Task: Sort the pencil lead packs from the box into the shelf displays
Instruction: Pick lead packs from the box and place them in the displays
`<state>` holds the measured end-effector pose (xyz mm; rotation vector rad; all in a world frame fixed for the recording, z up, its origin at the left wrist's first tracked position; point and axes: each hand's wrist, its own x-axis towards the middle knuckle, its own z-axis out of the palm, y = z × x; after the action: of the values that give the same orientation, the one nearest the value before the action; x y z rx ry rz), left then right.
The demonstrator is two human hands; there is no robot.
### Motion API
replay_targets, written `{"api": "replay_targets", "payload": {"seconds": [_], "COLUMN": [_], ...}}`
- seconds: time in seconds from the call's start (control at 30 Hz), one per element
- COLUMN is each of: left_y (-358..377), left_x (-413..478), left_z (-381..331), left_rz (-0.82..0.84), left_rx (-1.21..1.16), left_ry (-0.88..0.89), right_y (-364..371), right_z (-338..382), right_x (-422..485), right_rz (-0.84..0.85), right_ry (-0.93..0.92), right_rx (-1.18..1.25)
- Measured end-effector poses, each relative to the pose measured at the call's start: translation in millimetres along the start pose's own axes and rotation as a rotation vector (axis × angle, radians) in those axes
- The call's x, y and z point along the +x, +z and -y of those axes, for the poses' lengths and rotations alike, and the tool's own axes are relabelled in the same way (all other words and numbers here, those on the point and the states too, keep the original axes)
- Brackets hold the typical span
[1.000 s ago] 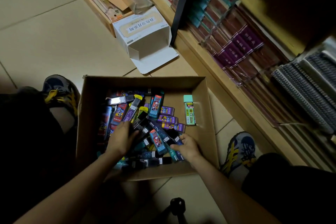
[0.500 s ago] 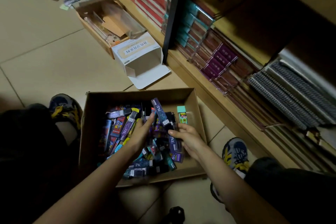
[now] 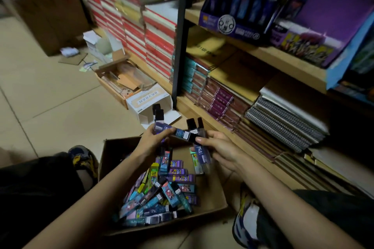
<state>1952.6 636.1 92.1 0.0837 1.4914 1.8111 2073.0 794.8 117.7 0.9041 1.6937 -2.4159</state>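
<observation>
A cardboard box (image 3: pixel 214 194) on the floor between my feet holds several loose pencil lead packs (image 3: pixel 162 194) in purple, teal and yellow. Both hands are raised above the box's far edge. My left hand (image 3: pixel 150 140) grips dark purple packs (image 3: pixel 162 126) with black caps pointing up. My right hand (image 3: pixel 218 147) holds a bundle of similar dark packs (image 3: pixel 199 133), with one purple pack (image 3: pixel 202 154) lying along its palm. The packs in both hands touch in the middle. On the upper shelf stands a purple display (image 3: pixel 232 24) with upright packs.
The wooden shelf (image 3: pixel 283 58) on the right carries stacked notebooks (image 3: pixel 283 119) and purple cartons. Red-and-white book stacks (image 3: pixel 153 32) rise behind a black post (image 3: pixel 180 32). An open white carton (image 3: pixel 149 101) and a box of scraps (image 3: pixel 121 81) lie on the tiled floor.
Both hands have lifted out of the box with dark packs and come together above its far edge. My view has tilted up, so the shelves now show.
</observation>
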Motion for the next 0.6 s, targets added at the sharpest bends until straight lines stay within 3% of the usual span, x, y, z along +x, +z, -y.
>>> {"api": "replay_targets", "payload": {"seconds": [0.43, 0.6], "left_y": [33.4, 43.1], "left_x": [-51.6, -58.3], "left_z": [-65.6, -103.1], "left_rz": [0.415, 0.558], "left_rx": [0.344, 0.274], "left_ry": [-0.076, -0.158], "right_y": [18.5, 28.4], "right_z": [93.7, 126.5], "right_x": [-37.8, -44.7], "right_rz": [-0.092, -0.033], "right_ry": [-0.197, -0.198], "right_rx": [-0.153, 0.083]}}
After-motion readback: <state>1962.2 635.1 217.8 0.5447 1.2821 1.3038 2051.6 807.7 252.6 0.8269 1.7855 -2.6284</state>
